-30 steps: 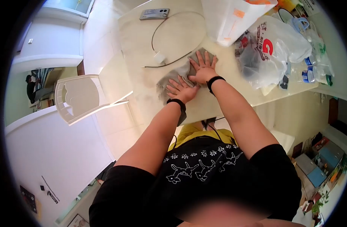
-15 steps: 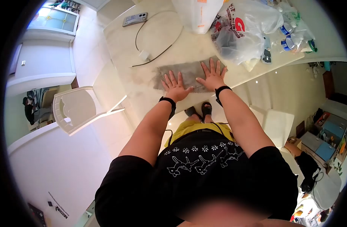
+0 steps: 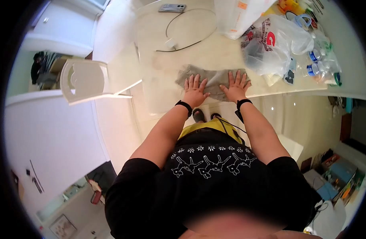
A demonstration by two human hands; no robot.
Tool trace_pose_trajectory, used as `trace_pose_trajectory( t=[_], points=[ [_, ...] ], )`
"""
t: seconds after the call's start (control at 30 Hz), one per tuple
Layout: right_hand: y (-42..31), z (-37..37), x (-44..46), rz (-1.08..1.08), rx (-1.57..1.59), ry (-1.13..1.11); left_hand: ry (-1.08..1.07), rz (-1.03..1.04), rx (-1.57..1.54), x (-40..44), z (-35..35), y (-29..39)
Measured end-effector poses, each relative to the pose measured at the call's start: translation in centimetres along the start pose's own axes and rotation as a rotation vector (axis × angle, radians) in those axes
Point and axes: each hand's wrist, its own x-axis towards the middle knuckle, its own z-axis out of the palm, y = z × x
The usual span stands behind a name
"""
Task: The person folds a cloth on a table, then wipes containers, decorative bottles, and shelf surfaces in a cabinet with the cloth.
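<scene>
A grey-brown cloth [image 3: 214, 75] lies on the pale table [image 3: 159, 85] close to its near edge, with uneven, slightly wrinkled borders. My left hand [image 3: 195, 92] presses flat on the left half of it, fingers spread. On the right half rests my right hand [image 3: 235, 88], also flat with fingers apart. Neither hand grips anything, and the cloth shows between and beyond them. Dark bands circle both wrists.
A phone [image 3: 172, 8], a cable [image 3: 181, 49] and a white charger [image 3: 173, 44] lie farther back. Plastic bags [image 3: 286, 40] and bottles [image 3: 316, 69] crowd the table's right side. A white chair [image 3: 85, 81] stands at the left.
The camera view has turned, so the tabletop things appear farther right. Both hands stay flat on the cloth, which now sits somewhat nearer to me relative to the charger and bag.
</scene>
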Motion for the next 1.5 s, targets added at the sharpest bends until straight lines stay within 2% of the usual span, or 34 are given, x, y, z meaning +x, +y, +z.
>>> trace_pose_trajectory(
  t=[0.13,0.2,0.33,0.4,0.77,1.0,1.1,1.2,1.27,1.5],
  points=[
    [0.5,-1.2,0.3,-0.096,0.006,-0.032,0.009,-0.066,0.079,-2.2,-1.5,0.6],
    [0.9,-1.8,0.2,-0.124,-0.001,-0.071,0.071,-0.091,-0.024,-3.1,-1.7,0.8],
    [2.6,-1.6,-0.7,-0.215,-0.039,-0.096,0.095,-0.159,-0.026,-4.1,-1.4,1.5],
    [3.5,-0.9,-1.3,-0.287,-0.026,-0.082,0.191,-0.206,-0.011,-4.2,-0.7,2.1],
    [4.3,-0.1,-2.8,-0.347,-0.055,-0.041,0.244,-0.305,0.015,-5.8,0.6,3.5],
    [5.5,3.7,-3.0,-0.528,0.046,0.236,0.271,-0.284,-0.037,-8.2,1.0,3.9],
    [4.0,5.0,-3.6,-0.568,0.056,0.288,0.198,-0.363,-0.06,-10.0,1.2,3.5],
    [1.9,5.9,-3.7,-0.622,0.039,0.275,0.215,-0.456,-0.137,-12.6,1.4,2.6],
    [0.3,6.8,-3.3,-0.754,0.077,0.254,0.226,-0.499,-0.173,-14.5,2.1,1.4],
    [-8.1,7.5,-3.0,-0.983,-0.048,0.176,0.276,-0.759,-0.383,-21.5,3.0,-1.8]
  ],
)
